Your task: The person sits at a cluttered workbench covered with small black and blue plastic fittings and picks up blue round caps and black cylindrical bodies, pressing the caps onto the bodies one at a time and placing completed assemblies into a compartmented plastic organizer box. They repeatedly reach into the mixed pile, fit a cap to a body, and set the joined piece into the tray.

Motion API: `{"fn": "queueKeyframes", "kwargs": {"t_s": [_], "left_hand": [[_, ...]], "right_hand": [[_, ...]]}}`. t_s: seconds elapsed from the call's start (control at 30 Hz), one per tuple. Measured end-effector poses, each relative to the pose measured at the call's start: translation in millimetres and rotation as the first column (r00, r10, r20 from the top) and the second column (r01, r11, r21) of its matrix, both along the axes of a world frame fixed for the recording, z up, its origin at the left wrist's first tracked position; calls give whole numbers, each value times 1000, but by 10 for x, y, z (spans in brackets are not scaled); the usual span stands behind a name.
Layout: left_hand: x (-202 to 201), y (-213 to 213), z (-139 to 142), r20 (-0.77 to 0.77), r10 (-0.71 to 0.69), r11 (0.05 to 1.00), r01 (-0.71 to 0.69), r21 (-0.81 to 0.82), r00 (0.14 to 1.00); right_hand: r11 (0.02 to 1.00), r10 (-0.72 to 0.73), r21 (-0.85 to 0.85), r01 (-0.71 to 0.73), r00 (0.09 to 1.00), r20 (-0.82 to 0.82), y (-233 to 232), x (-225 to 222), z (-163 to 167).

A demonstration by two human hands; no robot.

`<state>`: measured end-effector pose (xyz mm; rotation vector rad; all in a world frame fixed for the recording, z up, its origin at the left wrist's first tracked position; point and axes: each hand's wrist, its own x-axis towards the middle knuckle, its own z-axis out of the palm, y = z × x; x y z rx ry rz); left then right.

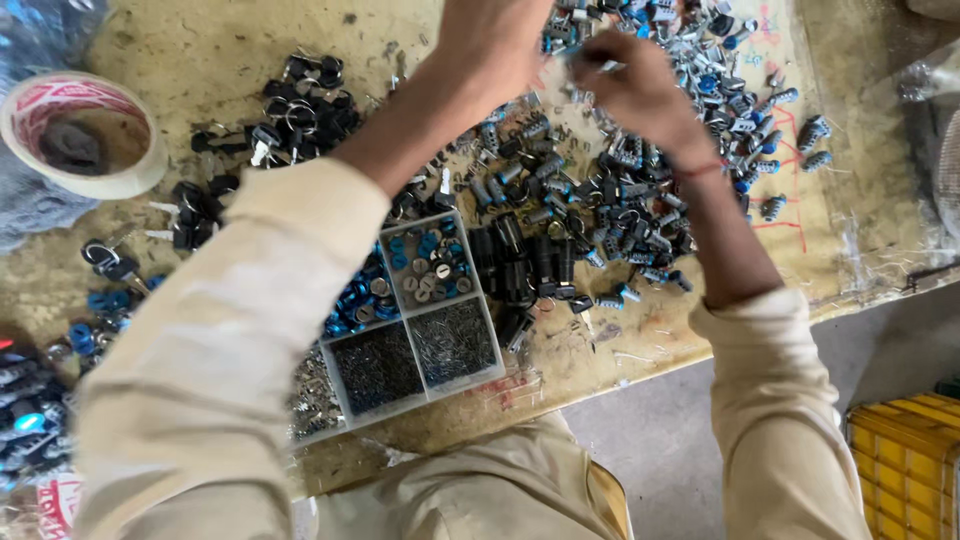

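I am looking down on a scuffed tan workbench (200, 50). A clear divided tray (415, 320) is sitting near its front edge, with 2 compartments of blue and silver discs and 2 of small dark pins. Black keys on rings (290, 110) are lying in a heap to the left, and grey lock cylinders with blue ends (620, 190) are spreading across the right. A roll of tape (80, 135) is resting at the far left.

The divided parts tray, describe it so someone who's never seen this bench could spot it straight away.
On the worn tan workbench, look at the near edge under the person's left forearm. The divided parts tray is a clear box with square compartments, blue caps behind and thin dark pins in front; everything else lies in loose heaps.
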<state>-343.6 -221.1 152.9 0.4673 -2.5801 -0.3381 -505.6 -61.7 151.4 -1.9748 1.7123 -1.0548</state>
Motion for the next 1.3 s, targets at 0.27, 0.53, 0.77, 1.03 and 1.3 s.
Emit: {"fn": "queueKeyframes", "kwargs": {"t_s": [0.27, 0.53, 0.77, 1.03, 1.3], "left_hand": [[-582, -27, -759, 218, 64, 995, -47, -86, 974], [-299, -124, -406, 169, 16, 989, -40, 141, 985], [-189, -423, -201, -120, -224, 773, 251, 582, 967], [-642, -403, -287, -109, -91, 902, 128, 411, 990], [-701, -577, -500, 60, -69, 956, 49, 289, 996]], "right_hand": [[924, -379, 243, 296, 796, 472, 177, -358, 72], [939, -276, 64, 338, 851, -446, -461, -207, -356], [951, -258, 309, -14, 518, 815, -22, -601, -18], [947, -318, -135, 290, 800, -508, -453, -603, -408], [999, 29, -36, -38, 973, -229, -624, -638, -216]]}}
